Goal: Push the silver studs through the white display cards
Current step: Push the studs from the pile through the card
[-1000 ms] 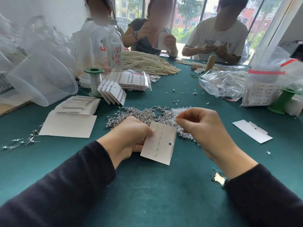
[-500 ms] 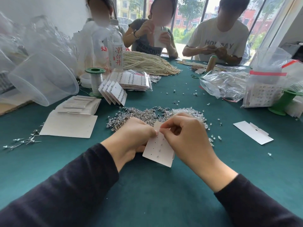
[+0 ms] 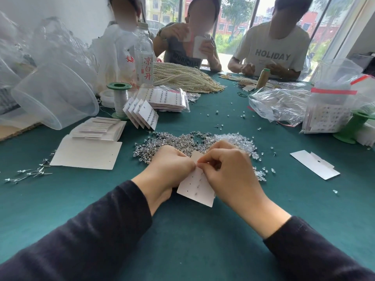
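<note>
Pushing stud into card point(image 3: 195, 187): left hand point(image 3: 170, 169) grip pinching card edge, right hand point(image 3: 227, 169) grip pinched at top row. Few studs seated, holes left. Stud pile point(image 3: 172, 141) behind card, blank cards point(image 3: 99, 128) left.

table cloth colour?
Dark teal green table cloth, plain, no pattern; head view.

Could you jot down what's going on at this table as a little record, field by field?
Setting: green table, other people seated on the far side
Left hand: holds the white card
Right hand: pinched at the card's upper edge; stud itself hidden
Card state: a few studs in, some holes empty
Supply: stud pile just behind the hands
Blank cards: stacked to the left
Also there: pearl strands, water bottle
</note>
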Available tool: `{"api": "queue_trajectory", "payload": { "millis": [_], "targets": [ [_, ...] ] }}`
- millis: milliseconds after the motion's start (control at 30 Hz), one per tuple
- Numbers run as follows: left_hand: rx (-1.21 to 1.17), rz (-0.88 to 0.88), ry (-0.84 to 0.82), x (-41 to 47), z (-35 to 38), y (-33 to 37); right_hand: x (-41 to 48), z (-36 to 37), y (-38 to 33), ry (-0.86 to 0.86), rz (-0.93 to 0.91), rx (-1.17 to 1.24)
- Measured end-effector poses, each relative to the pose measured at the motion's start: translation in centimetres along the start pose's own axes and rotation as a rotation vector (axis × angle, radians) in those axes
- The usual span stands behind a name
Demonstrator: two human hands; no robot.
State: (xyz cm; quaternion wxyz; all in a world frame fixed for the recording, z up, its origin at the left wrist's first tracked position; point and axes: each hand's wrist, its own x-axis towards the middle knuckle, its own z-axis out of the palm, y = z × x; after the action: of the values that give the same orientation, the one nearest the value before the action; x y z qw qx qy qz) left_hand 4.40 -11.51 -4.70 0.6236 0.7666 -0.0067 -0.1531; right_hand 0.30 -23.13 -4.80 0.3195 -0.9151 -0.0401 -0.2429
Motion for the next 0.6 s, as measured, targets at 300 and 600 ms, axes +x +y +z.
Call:
{"api": "queue_trajectory", "payload": {
  "millis": [300,600],
  "targets": [
    [0.0,0.003,-0.036,0.21,-0.29,-0.24,-0.12,0.28,0.23,0.005,0.023,0.046],
    [-0.028,-0.031,-0.088,0.15,-0.4,0.15,0.04,-0.18,0.6,0.001,0.05,0.09]
  ]
}}
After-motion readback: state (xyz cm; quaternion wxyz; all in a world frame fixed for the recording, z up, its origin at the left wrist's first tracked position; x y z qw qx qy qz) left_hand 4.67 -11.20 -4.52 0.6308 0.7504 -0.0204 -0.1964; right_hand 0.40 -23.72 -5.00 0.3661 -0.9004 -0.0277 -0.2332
